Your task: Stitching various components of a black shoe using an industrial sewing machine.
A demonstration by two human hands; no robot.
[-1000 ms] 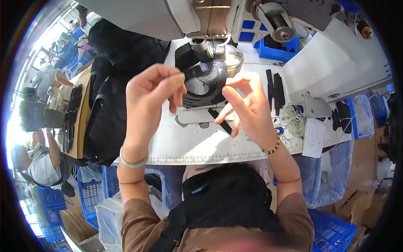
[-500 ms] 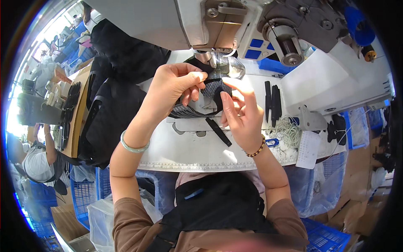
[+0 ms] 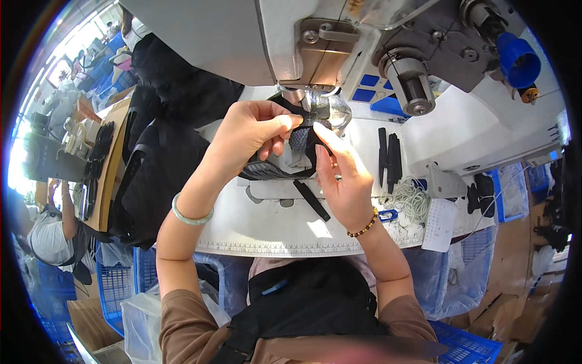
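Note:
A black fabric piece (image 3: pixel 299 139) with a grey mesh-like patch lies under the needle area of a white sewing machine (image 3: pixel 200 36). My left hand (image 3: pixel 251 130) pinches its edge between thumb and index finger, left of the needle. On the right side, my right hand (image 3: pixel 347 185) holds the same piece between index finger and thumb, the index fingertip pressing near the sewing spot. The lower edge of the piece (image 3: pixel 267 171) curves toward me, partly behind my left hand. A clear guard (image 3: pixel 341 110) sits beside the needle, whose tip I cannot make out.
Black strips (image 3: pixel 394 159) lie right of my hands, and another strip (image 3: pixel 311 200) lies nearer. Tangled pale cord (image 3: pixel 411 200) and a blue-handled tool (image 3: pixel 388 215) are at the right. Black fabric (image 3: pixel 160 176) is piled left. A person (image 3: pixel 53 236) works at far left.
My right hand has come slightly left and lower, with its index finger closer to the left hand's fingertips. The left hand keeps its pinch. The view has shifted a little.

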